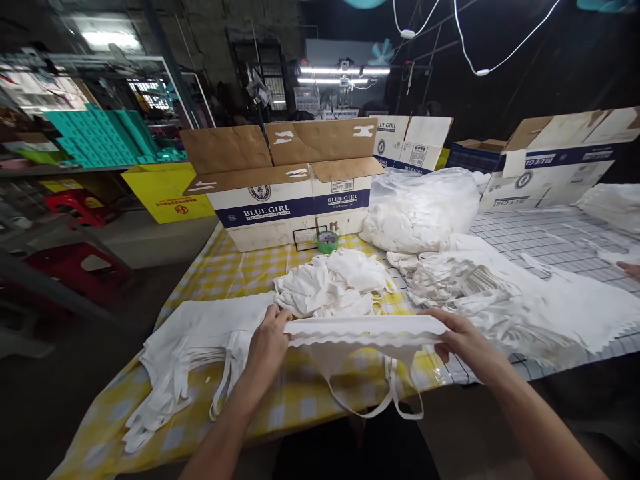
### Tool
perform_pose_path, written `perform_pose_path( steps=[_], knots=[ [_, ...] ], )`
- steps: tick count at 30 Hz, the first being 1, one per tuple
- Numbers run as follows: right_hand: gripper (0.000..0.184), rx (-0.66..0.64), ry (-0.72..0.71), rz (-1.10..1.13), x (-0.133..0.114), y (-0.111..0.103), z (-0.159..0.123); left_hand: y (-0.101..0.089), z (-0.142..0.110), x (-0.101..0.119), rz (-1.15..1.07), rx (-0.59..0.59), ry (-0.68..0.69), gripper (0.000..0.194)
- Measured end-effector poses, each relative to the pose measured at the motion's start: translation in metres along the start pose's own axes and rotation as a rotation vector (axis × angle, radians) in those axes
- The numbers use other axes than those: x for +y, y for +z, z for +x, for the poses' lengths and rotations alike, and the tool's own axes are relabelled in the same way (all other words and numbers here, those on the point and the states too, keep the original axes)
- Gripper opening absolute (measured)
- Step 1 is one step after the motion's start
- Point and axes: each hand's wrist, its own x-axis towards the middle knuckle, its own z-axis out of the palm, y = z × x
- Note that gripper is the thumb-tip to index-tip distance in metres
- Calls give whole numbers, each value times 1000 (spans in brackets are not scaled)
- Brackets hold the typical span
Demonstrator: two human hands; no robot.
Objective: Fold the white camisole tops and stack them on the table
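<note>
A white strappy garment, like a camisole or bra top (365,328), is stretched level between my two hands above the table's front edge. Its scalloped band runs across the top, and thin straps hang below. My left hand (271,337) pinches the band's left end. At the right end, my right hand (457,337) grips the band between thumb and fingers. Just beyond the garment lies a loose heap of white garments (330,283). Left of my left hand, a flat stack of similar garments (200,327) has straps dangling toward the front.
An open beer carton (295,210) stands behind the heap, with a roll of green tape (328,242) before it. A clear plastic bag (425,207) and folded white garments (465,280) lie right. Another person's hand (629,270) shows at the far right. Red stools (75,270) stand left.
</note>
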Motion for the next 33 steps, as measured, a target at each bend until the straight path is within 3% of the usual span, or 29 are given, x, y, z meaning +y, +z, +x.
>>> perform_pose_path(
  steps=[2,5,8,10,13,15,17,19,21,23,27,28,33],
  knots=[
    [36,-39,1,95,-14,-9,-11,4,-8,1,-84,-127,-35,33],
    [37,155,-49,92,-25,-27,-24,-1,-42,17,-345,-417,74,39],
    [35,347,-74,4,-30,-38,-30,-20,-83,43,-567,-707,264,42],
    [33,298,-94,1,-37,-29,-32,-36,-97,62,-671,-849,361,62],
    [34,-11,-233,-12,-53,12,-34,-54,-91,87,-890,-762,382,101],
    [40,-252,-291,-69,-64,44,-34,-56,-77,101,-1013,-634,376,109],
    [40,-392,-288,-69,-72,64,-31,-51,-64,111,-1070,-569,350,88],
    [34,-419,-242,-13,-72,68,-26,-42,-56,114,-1067,-536,302,47],
    [27,-353,-220,53,-65,64,-22,-34,-52,113,-1049,-482,257,24],
    [21,-192,-275,92,-54,61,-22,-30,-49,110,-1094,-409,204,24],
    [16,407,-506,125,-22,86,-37,-29,-38,108,-1324,-335,53,26],
    [17,485,-555,107,-13,99,-42,-30,-35,108,-1369,-323,22,26],
    [46,393,-590,-85,29,157,-53,-30,-30,115,-1495,-266,-74,26]
  ],
)
